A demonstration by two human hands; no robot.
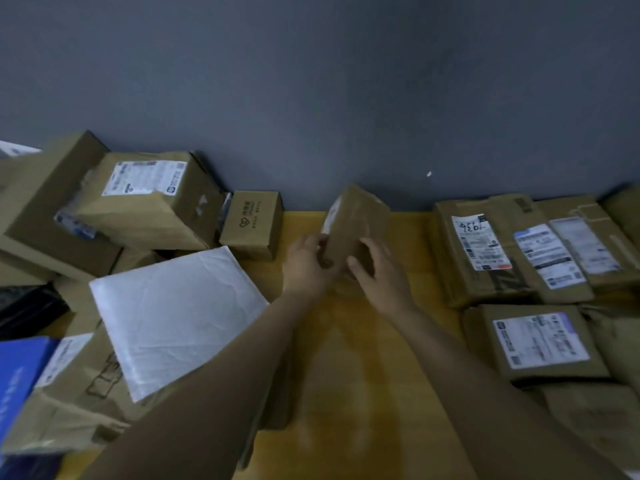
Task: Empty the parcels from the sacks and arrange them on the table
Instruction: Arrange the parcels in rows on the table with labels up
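While tilted, brown white-labelled parcel (pixel 360 220)

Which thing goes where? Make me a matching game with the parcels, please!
Things:
1. white padded envelope
2. blue box
3. small brown parcel
4. parcel with handwritten numbers

Places:
A. held between the left hand and right hand
B. at the far left edge of the view
C. lying flat on the right side of the table
D. resting on cardboard boxes on the left

Pairs: 1-D, 2-B, 3-A, 4-C.
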